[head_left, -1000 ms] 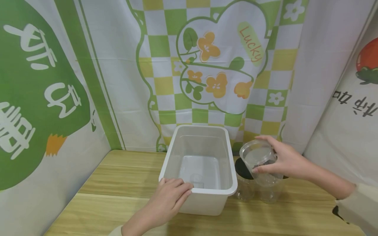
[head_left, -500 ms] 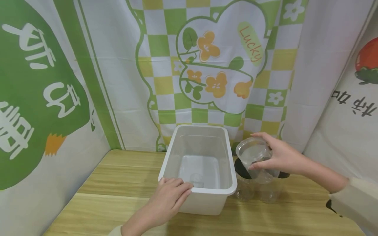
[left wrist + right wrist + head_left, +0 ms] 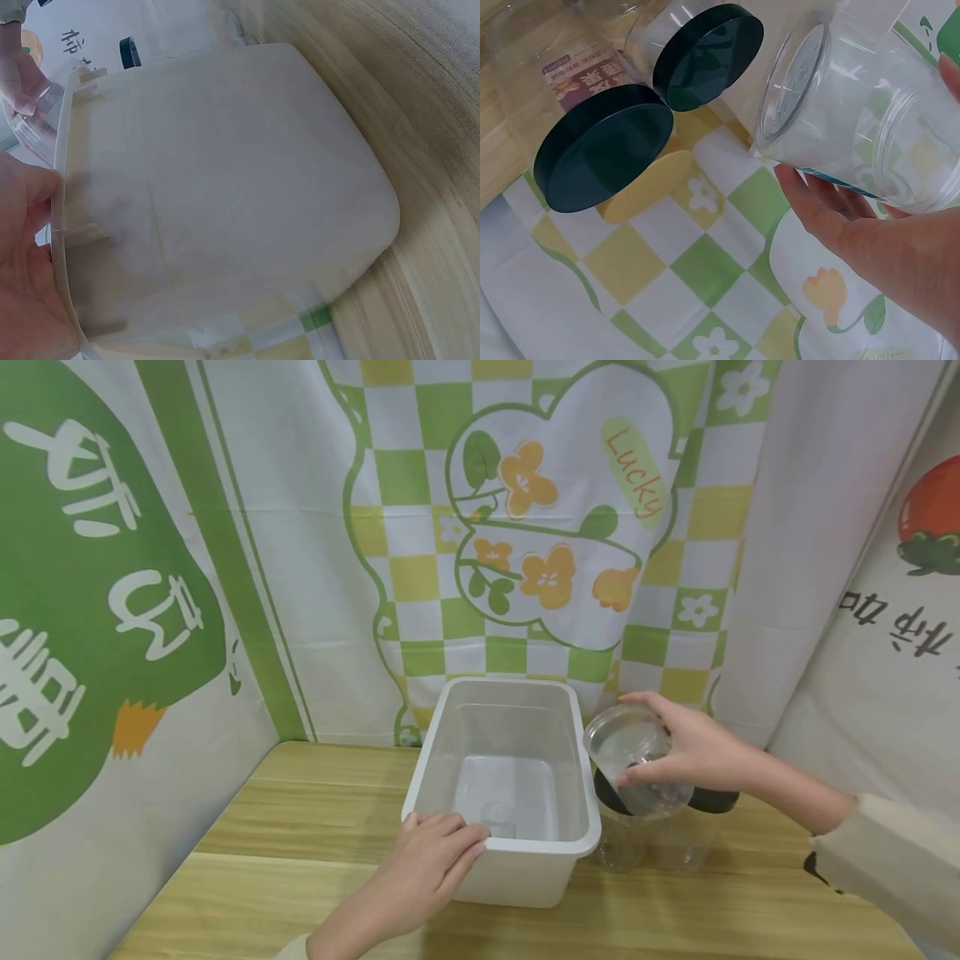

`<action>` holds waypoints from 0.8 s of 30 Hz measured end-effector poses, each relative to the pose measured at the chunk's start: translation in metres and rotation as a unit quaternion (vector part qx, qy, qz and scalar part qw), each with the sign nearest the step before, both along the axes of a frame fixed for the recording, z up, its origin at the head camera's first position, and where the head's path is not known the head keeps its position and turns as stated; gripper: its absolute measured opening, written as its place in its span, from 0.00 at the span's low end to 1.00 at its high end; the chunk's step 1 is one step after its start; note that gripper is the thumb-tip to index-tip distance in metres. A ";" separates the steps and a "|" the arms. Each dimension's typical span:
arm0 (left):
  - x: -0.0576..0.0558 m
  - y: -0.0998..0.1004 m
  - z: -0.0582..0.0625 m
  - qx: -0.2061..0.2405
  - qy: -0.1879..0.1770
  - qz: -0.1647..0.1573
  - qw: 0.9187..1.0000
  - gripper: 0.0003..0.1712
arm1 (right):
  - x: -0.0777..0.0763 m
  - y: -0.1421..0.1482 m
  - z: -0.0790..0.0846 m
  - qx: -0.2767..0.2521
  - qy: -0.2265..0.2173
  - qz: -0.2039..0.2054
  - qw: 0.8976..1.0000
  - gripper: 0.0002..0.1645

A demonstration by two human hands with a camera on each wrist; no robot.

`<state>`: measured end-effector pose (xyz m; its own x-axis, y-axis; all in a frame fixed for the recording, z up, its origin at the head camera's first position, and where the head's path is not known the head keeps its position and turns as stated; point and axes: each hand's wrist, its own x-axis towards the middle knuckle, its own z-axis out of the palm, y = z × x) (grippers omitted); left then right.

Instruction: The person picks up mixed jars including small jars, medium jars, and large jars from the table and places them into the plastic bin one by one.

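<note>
A clear plastic jar (image 3: 630, 752) without a lid is gripped by my right hand (image 3: 690, 747), tilted with its wide mouth toward the tub. It hangs just right of the tub's rim, above the lidded jars. The right wrist view shows the fingers (image 3: 817, 214) along the side of the clear jar (image 3: 847, 112). My left hand (image 3: 435, 864) grips the near left corner of the pale grey plastic tub (image 3: 510, 872). In the left wrist view, this hand (image 3: 26, 255) has its thumb and fingers at the rim, beside the tub's outer wall (image 3: 225, 187).
Clear jars with black lids (image 3: 714, 800) stand close against the tub's right side; a yellow lid (image 3: 649, 187) shows behind them in the right wrist view. A faint round shape (image 3: 498, 814) shows on the tub's floor. Printed cloth (image 3: 525, 652) hangs behind the wooden table (image 3: 255, 852).
My right hand has carried the clear jar left and slightly up, bringing it to the tub's right rim and uncovering a black lid. The left hand and tub stay in place.
</note>
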<state>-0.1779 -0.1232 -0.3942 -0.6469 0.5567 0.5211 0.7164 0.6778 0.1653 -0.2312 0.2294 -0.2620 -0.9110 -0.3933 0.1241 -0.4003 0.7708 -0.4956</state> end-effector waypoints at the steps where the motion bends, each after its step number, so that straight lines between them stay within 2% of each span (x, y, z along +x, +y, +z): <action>1: 0.000 0.000 0.000 0.000 0.000 0.000 1.000 0.11 | 0.000 -0.001 0.001 0.001 -0.001 0.001 1.000 0.64; 13: 0.000 -0.001 -0.002 0.000 0.006 -0.003 1.000 0.11 | -0.008 -0.004 0.004 0.015 0.020 0.007 1.000 0.63; 24: 0.000 0.000 -0.001 0.003 -0.009 -0.003 1.000 0.11 | -0.014 -0.006 0.007 0.020 0.030 0.009 0.999 0.63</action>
